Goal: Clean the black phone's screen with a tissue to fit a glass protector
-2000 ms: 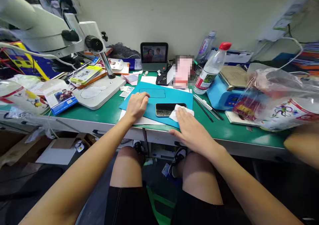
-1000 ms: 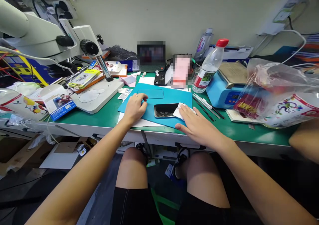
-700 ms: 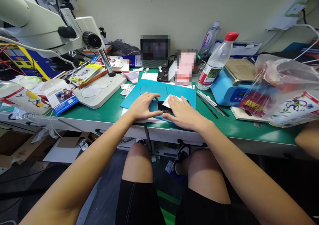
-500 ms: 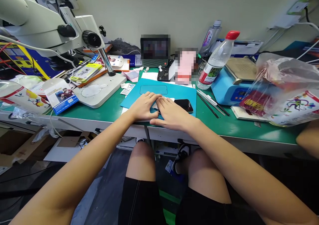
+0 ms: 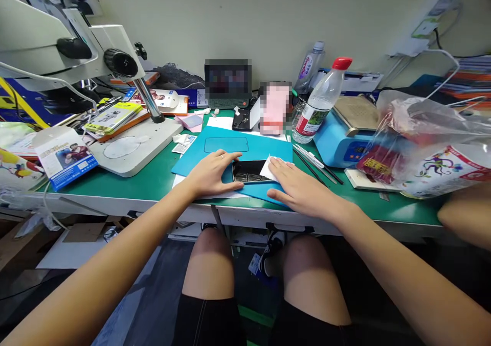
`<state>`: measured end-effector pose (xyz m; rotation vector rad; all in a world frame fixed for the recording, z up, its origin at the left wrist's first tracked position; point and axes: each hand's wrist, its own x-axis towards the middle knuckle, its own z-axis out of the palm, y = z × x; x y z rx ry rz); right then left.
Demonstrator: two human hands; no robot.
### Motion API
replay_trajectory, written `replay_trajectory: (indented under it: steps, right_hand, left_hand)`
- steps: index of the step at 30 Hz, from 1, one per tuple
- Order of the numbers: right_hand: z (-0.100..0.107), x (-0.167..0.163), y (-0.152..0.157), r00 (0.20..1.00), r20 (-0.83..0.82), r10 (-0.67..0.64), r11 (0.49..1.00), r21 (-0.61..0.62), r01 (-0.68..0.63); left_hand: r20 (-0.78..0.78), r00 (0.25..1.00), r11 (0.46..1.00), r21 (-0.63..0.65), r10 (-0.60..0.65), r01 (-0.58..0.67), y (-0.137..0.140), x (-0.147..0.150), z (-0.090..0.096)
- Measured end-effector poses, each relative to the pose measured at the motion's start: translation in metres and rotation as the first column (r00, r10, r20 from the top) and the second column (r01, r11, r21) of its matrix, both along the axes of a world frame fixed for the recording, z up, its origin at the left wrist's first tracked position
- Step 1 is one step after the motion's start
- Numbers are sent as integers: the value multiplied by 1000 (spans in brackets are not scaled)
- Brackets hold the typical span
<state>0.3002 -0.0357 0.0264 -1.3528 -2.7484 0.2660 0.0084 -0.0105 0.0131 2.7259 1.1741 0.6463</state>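
**Bracketed at One End, Covered at the Other**

A person's right hand (image 5: 301, 187) has hold of a white tissue (image 5: 269, 168) under outstretched fingers, its thumb standing free, the paper laid over the right end of a dark phone (image 5: 247, 171). The flat fingers probably spread the pressure evenly across the glass. The left hand (image 5: 210, 174) curves round the phone's 9 o'clock end, thumb and forefinger at its two corners, apparently to keep it from sliding; whether they press on the edges cannot be told.

The phone lies face up and lengthwise on a blue mat (image 5: 186, 168), which likely shields it from the green workbench (image 5: 406, 208). At 11 o'clock from the phone, the mat bears a rounded outline (image 5: 226, 144). Thin tools (image 5: 314, 163) lie at 3 o'clock, just off the mat, presumably within easy reach. A red-capped bottle (image 5: 320, 100) stands at 1 o'clock, beside a blue device (image 5: 337, 141) at 2. A small screen (image 5: 227, 83) faces the person from near 12, while a microscope stand (image 5: 136, 152) occupies 10, seemingly set aside to leave the hands room.
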Motion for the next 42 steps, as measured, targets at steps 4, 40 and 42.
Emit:
replay_trajectory:
  steps: [4,40,42]
  right_hand:
    - [2,-20,17,999,-9,-48,999,13,48]
    - [25,10,68,925,-316,210,978,59,-202]
    - [28,16,96,945,-301,125,984,163,-78]
  left_hand:
    - [38,999,1000,5,15,-16,0,-1,0]
    - [-125,988,996,32,86,-83,132,-17,16]
    - [-133,988,997,18,76,-74,135,-19,12]
